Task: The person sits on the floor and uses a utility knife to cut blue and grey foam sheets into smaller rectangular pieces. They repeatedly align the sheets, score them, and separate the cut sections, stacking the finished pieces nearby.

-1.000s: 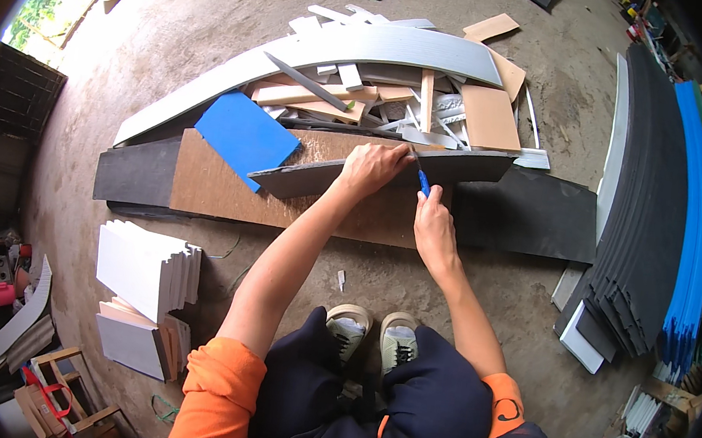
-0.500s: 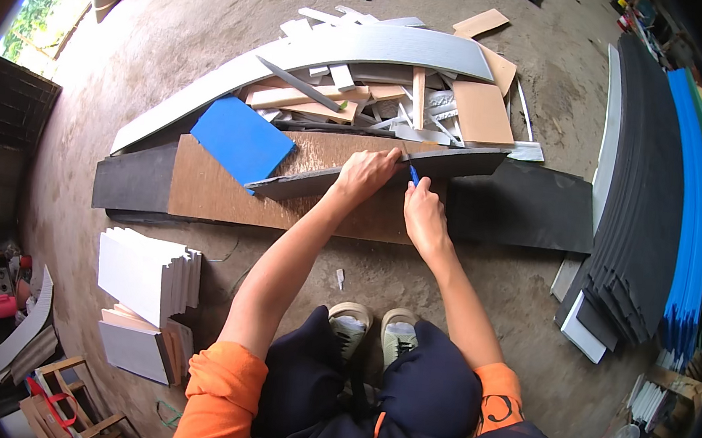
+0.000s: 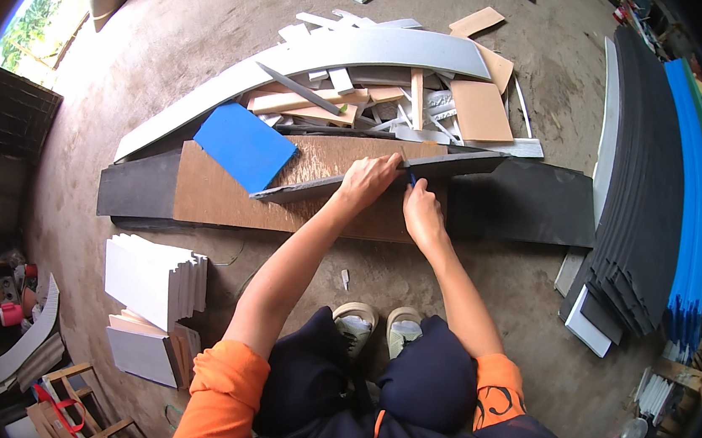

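A long dark grey foam-like strip stands tilted on its edge over a brown board. My left hand is closed on the strip near its middle, thumb and fingers at the upper edge. Just to the right, my right hand is wrapped round a slim blue tool, whose tip meets the strip beside my left fingertips. Whether the tool is a pen or a cutter cannot be made out. A flat blue sheet lies on the board's left part, touching the strip's left end.
Beyond the board, a curved white panel arches over tan and white offcuts. White blocks are stacked at the left. Stacked black sheets and blue sheets line the right side. A small white piece lies before my shoes.
The strip has tipped, so less of its dark face shows between my hands. The blue tool's tip has come closer to the strip. My left hand keeps its grip.
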`<move>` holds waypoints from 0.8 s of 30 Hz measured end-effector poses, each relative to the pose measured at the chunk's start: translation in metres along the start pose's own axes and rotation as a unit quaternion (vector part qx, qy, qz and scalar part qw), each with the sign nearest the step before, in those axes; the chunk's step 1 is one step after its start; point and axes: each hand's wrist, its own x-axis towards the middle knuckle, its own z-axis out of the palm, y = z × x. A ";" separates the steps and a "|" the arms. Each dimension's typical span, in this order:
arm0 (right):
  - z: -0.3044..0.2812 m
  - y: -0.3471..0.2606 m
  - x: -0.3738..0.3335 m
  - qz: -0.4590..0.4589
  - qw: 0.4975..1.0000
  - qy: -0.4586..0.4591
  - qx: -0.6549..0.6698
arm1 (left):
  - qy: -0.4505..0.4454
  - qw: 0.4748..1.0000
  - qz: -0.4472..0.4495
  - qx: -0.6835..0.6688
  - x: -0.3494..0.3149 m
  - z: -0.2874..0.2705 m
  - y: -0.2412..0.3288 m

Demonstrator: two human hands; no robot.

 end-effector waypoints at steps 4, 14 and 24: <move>0.003 0.005 -0.006 -0.016 1.000 0.024 0.007 | -0.003 1.000 0.015 0.002 -0.003 -0.003 0.001; 0.004 0.009 -0.006 -0.005 1.000 -0.010 0.004 | -0.008 0.999 0.034 0.037 0.001 -0.003 -0.006; 0.076 0.061 0.025 0.091 0.991 -0.087 0.039 | -0.002 0.998 0.044 0.039 0.002 -0.006 0.003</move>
